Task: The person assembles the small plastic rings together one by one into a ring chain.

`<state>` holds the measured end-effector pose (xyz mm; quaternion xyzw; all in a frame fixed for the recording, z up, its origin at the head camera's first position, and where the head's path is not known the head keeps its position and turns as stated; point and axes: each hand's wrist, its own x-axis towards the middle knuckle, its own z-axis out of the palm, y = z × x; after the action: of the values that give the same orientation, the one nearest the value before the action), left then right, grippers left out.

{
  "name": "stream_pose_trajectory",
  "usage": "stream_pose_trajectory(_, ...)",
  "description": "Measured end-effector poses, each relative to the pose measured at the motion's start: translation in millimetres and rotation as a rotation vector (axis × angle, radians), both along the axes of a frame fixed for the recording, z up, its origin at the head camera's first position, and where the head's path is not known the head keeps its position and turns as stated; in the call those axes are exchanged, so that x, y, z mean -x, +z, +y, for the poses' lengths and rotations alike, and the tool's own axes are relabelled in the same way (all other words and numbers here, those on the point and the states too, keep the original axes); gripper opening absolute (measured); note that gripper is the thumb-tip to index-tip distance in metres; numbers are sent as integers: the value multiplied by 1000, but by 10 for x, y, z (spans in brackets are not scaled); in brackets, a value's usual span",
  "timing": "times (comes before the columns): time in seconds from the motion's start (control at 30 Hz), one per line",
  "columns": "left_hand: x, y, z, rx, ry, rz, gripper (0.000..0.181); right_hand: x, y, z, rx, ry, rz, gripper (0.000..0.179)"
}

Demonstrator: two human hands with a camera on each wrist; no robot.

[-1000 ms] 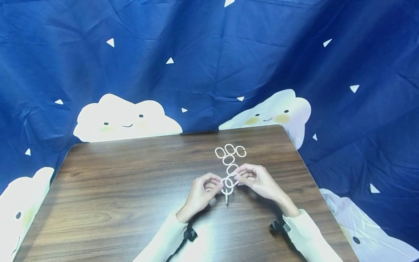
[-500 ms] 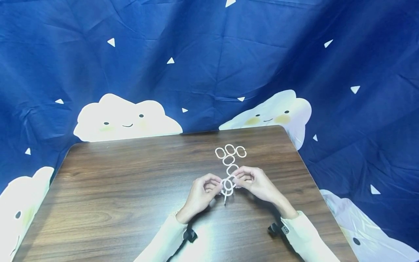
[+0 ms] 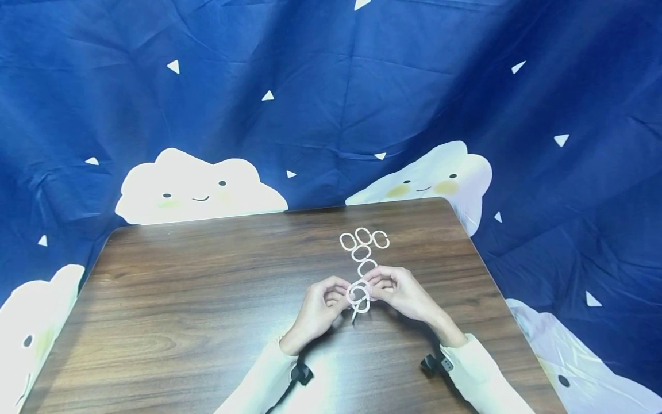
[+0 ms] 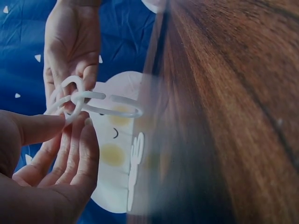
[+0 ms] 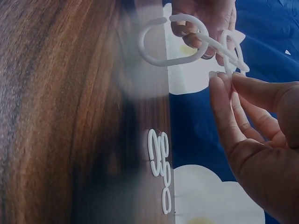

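Near the table's middle, my left hand (image 3: pixel 320 307) pinches a white oval plastic chain link with thumb and fingers. Close by on the right, my right hand (image 3: pixel 405 293) pinches another white link (image 5: pixel 226 52) between thumb and fingertips. These two links cross each other in the head view; whether they are hooked together I cannot tell. A third link (image 4: pixel 112 112), with a small gap in its side, hangs from the left-hand one, as the right wrist view (image 5: pixel 163 62) also shows. Fingers cover parts of the held links.
Several loose white links lie in a cluster beyond the hands, among them a left one (image 3: pixel 341 244) and a right one (image 3: pixel 388 242). The brown wooden table (image 3: pixel 196 287) ends at a blue curtain (image 3: pixel 310 115) with cloud prints.
My right hand has moved left and slightly nearer, bringing its link further over the left-hand link. The left hand has barely moved, and the hanging link has swung slightly left.
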<state>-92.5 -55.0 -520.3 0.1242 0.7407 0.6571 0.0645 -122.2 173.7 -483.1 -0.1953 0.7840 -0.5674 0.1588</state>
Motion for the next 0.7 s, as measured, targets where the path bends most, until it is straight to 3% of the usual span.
stream_pose_trajectory(0.7, -13, -2, -13, 24, -20, -5, 17, 44, 48, 29, -7, -19, 59, 21)
